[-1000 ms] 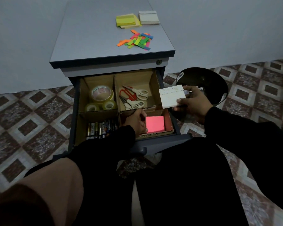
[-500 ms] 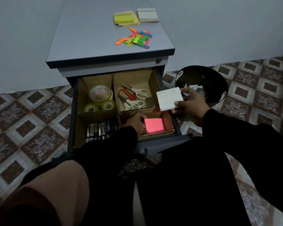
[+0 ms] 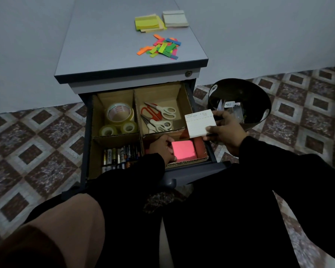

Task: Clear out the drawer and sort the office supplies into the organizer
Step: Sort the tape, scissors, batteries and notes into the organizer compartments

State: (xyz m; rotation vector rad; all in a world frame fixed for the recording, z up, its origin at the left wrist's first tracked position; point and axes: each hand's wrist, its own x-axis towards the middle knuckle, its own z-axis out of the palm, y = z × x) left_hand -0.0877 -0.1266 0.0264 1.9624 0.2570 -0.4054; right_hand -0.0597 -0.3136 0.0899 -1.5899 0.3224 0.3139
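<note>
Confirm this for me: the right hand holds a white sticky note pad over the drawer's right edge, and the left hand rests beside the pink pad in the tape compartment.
Wrong compartment. In the head view the left hand rests beside the pink pad in the front right compartment; the tape rolls sit in the back left one. The right hand does hold the white sticky note pad there.

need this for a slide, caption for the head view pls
Right hand holds a white sticky-note pad over the drawer organizer; left hand touches the pink pad.

Dim light. A plain grey wall (image 3: 27, 55) fills ten to two o'clock; patterned diamond floor tiles (image 3: 37, 151) run from nine through to three.
</note>
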